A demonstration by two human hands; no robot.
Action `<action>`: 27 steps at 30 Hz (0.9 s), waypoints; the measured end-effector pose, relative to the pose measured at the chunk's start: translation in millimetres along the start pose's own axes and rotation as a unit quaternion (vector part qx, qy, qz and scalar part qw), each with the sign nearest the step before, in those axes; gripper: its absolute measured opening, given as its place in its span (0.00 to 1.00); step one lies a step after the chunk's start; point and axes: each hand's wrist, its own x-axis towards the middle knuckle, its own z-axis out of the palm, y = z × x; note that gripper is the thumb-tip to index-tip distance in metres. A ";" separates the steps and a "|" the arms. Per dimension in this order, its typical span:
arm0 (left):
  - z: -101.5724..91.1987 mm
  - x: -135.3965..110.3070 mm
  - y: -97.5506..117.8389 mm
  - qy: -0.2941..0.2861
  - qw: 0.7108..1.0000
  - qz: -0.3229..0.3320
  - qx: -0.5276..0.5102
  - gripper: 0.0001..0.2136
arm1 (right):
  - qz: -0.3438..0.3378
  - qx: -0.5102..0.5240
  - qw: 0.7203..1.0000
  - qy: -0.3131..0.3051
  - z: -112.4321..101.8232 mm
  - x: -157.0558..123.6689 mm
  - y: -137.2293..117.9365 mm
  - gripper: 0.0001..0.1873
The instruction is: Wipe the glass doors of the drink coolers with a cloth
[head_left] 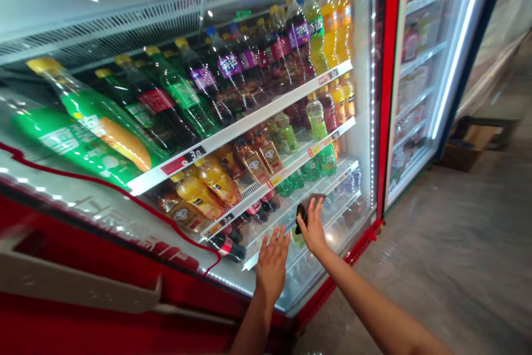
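My left hand (272,263) is open in front of the lower shelves of a drinks cooler, fingers stretched upward and close together, nothing in it. To its right, my right hand (315,227) reaches in above a low wire shelf (264,241). Its fingers curve over a dark brown object (312,199) that looks like a bottle on its side; a black round end with some yellow faces me by the thumb. My palm hides part of it. Red-labelled cola bottles (228,247) lie left of my left hand, and green bottles (291,182) stand behind.
Above, a white-edged shelf (249,117) carries rows of soda bottles, with juice and tea bottles (208,183) one level down. The open red-framed door (103,227) spans the left. At right are a second cooler (424,67), a cardboard box (469,147) and grey floor (453,233).
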 end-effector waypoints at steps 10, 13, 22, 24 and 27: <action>9.1 40.8 10.3 0.040 0.998 0.039 0.027 0.28 | 0.065 0.025 0.995 0.070 -29.5 62.6 30.9 0.44; 7.5 53.9 9.0 0.049 0.997 0.051 0.007 0.26 | 0.056 0.016 0.997 0.055 -21.7 50.7 18.8 0.46; -2.0 97.6 15.2 0.008 0.999 0.008 -0.043 0.29 | -0.079 -0.036 0.995 0.044 -60.2 109.4 21.2 0.42; -3.3 101.8 19.4 0.001 0.999 0.000 -0.042 0.29 | 0.002 -0.019 0.998 0.056 -54.3 97.1 37.2 0.44; -3.7 108.7 23.0 0.008 0.999 0.006 -0.040 0.30 | 0.052 -0.004 0.998 0.047 -47.9 85.5 36.8 0.45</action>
